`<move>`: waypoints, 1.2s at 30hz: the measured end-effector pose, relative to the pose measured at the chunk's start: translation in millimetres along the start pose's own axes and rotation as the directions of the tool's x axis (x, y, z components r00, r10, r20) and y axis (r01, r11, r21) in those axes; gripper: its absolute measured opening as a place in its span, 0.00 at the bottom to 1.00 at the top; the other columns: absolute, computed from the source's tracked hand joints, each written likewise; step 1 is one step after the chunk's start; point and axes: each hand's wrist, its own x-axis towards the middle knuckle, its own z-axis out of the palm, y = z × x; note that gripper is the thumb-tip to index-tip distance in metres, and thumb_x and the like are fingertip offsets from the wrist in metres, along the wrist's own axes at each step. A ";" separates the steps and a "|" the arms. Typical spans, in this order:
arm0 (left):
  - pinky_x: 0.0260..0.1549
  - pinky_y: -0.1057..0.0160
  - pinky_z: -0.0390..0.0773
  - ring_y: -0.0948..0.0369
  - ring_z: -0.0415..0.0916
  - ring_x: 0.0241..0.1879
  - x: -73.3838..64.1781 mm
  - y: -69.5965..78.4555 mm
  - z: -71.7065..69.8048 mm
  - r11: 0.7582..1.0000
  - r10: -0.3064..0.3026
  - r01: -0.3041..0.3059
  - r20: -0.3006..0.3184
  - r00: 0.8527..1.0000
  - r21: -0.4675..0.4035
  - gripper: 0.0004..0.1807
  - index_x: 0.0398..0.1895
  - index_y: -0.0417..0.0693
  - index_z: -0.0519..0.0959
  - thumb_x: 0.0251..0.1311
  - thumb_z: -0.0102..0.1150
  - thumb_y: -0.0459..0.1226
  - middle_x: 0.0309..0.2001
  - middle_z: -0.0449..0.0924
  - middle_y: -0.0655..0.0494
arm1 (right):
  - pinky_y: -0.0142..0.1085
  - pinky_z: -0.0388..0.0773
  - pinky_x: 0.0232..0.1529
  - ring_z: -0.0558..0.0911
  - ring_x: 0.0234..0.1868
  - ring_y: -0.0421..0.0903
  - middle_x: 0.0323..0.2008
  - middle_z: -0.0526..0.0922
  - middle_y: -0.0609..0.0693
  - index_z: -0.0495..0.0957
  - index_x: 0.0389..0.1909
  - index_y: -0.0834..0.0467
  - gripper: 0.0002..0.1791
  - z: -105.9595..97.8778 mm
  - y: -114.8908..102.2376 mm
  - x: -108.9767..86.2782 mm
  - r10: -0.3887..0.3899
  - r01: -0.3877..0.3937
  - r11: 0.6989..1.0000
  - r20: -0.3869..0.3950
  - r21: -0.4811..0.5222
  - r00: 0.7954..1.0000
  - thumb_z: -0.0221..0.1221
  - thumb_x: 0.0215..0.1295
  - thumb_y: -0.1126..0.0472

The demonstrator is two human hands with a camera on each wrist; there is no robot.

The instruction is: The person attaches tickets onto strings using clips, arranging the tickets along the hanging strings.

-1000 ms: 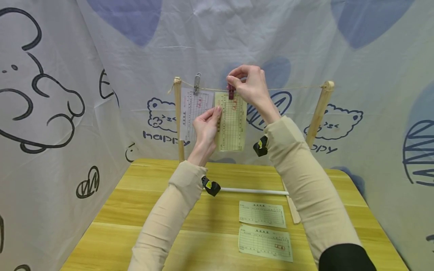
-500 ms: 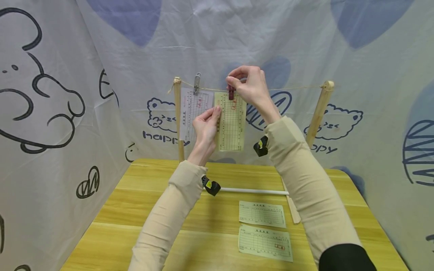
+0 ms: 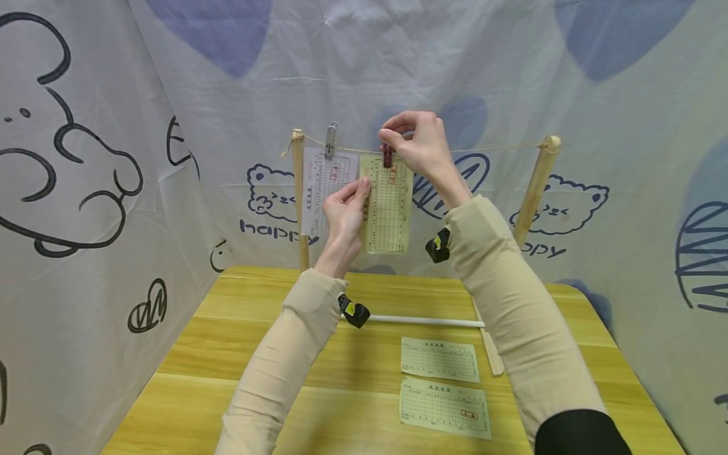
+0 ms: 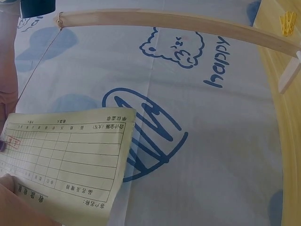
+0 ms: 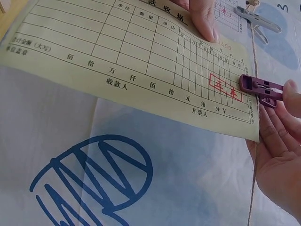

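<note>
A yellow receipt slip [image 3: 389, 212] with a red stamp hangs upright at the string [image 3: 489, 149]. Its left edge is pinched between the thumb and fingers of my left hand [image 3: 347, 212]. My right hand [image 3: 423, 145] pinches a dark purple clothespin [image 5: 265, 89] by its handle end. In the right wrist view the clothespin's nose lies over the slip's top edge, at the string. To the left, a grey clip [image 3: 330, 140] holds a white receipt slip [image 3: 314, 189] on the same string; my left hand covers part of that slip.
Wooden posts [image 3: 537, 183] carry the string at both ends. Two more yellow receipt slips [image 3: 438, 359] lie on the wooden table [image 3: 227, 354]. Behind them runs a white rod [image 3: 426, 321]. The left wrist view shows a yellow clip [image 4: 288, 23] on the table. A patterned cloth hangs behind.
The lower part of the yellow slip swings very slightly to the left. Both hands stay practically in place, with the clothespin at the slip's top edge throughout.
</note>
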 end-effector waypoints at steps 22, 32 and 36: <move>0.40 0.75 0.84 0.70 0.84 0.33 -0.3 0.4 -0.9 1.000 0.005 -0.006 0.011 1.000 0.030 0.16 0.52 0.35 0.82 0.65 0.64 0.36 0.53 0.84 0.38 | 0.41 0.82 0.56 0.85 0.51 0.51 0.49 0.88 0.59 0.83 0.51 0.61 0.15 -1.7 1.0 0.5 0.005 -0.005 1.000 0.025 0.003 1.000 0.61 0.71 0.56; 0.42 0.74 0.84 0.70 0.84 0.34 -0.5 1.3 -0.7 1.000 0.000 0.000 0.009 1.000 0.030 0.15 0.52 0.35 0.82 0.65 0.64 0.35 0.53 0.84 0.39 | 0.42 0.81 0.56 0.85 0.53 0.51 0.51 0.87 0.59 0.83 0.53 0.61 0.17 -3.3 1.3 1.0 0.012 -0.013 1.000 0.042 0.013 0.999 0.62 0.70 0.54; 0.46 0.73 0.84 0.70 0.84 0.36 -0.4 1.2 -1.0 0.999 0.006 -0.006 0.011 1.000 0.053 0.16 0.52 0.36 0.82 0.65 0.64 0.36 0.54 0.84 0.40 | 0.42 0.81 0.57 0.85 0.53 0.51 0.51 0.87 0.59 0.82 0.53 0.61 0.18 -3.9 2.1 0.9 0.008 -0.009 1.000 0.048 0.015 0.999 0.62 0.70 0.53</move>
